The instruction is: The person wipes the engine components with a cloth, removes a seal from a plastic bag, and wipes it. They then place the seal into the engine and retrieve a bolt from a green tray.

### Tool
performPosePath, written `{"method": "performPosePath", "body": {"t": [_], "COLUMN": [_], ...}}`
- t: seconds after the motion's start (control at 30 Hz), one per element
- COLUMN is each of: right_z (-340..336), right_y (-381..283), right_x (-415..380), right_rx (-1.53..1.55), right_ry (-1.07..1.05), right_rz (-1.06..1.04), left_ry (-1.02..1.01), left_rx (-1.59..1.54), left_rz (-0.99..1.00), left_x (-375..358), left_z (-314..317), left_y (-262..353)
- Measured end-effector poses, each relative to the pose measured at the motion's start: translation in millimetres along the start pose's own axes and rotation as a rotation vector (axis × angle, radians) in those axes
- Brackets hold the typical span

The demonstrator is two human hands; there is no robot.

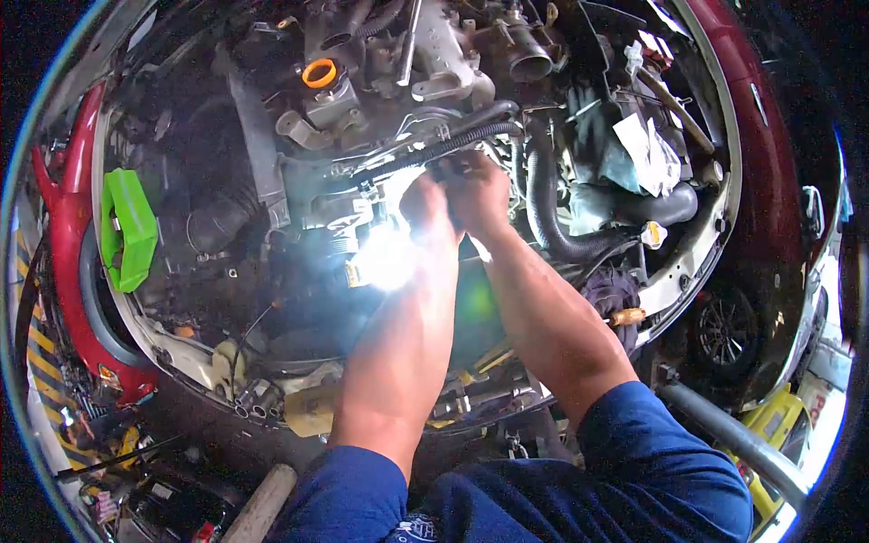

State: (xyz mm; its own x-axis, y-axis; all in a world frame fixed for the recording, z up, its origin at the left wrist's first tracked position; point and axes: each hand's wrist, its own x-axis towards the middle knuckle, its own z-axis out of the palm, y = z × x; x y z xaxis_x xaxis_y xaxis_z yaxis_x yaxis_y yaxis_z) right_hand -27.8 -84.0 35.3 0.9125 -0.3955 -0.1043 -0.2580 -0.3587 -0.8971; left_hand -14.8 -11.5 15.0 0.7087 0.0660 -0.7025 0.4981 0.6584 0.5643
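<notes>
Left hand (422, 201) and right hand (482, 192) near ribbed hose (441, 148); can't tell finger spread or grip; keep light (387, 259) unblocked

Around my working position, much of the room lies in deep shadow. Between 8 and 9 o'clock: yellow-and-black hazard striping (41, 339). At 8 o'clock: dark clutter (118, 462), its items indistinct. At 7 o'clock: a pale cylinder (261, 509), slanting. Between 3 and 4 o'clock: a shaded, spoked wheel (724, 330). At 4 o'clock: a grey tubular pole (733, 434). Near my view's centre: intense white glare (389, 258).
</notes>
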Motion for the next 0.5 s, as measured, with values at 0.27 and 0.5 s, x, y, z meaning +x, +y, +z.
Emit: {"method": "performPosePath", "body": {"t": [0.27, 0.5], "right_z": [-5, -8], "right_y": [-7, -19], "right_x": [2, -3], "right_rx": [0.027, 0.002], "right_ry": [-0.045, -0.087], "right_rz": [0.141, 0.113], "left_ry": [0.192, 0.045], "left_rx": [0.645, 0.095], "left_rz": [0.511, 0.082], "left_x": [57, 10], "left_z": [-23, -7], "left_y": [-37, -8]}}
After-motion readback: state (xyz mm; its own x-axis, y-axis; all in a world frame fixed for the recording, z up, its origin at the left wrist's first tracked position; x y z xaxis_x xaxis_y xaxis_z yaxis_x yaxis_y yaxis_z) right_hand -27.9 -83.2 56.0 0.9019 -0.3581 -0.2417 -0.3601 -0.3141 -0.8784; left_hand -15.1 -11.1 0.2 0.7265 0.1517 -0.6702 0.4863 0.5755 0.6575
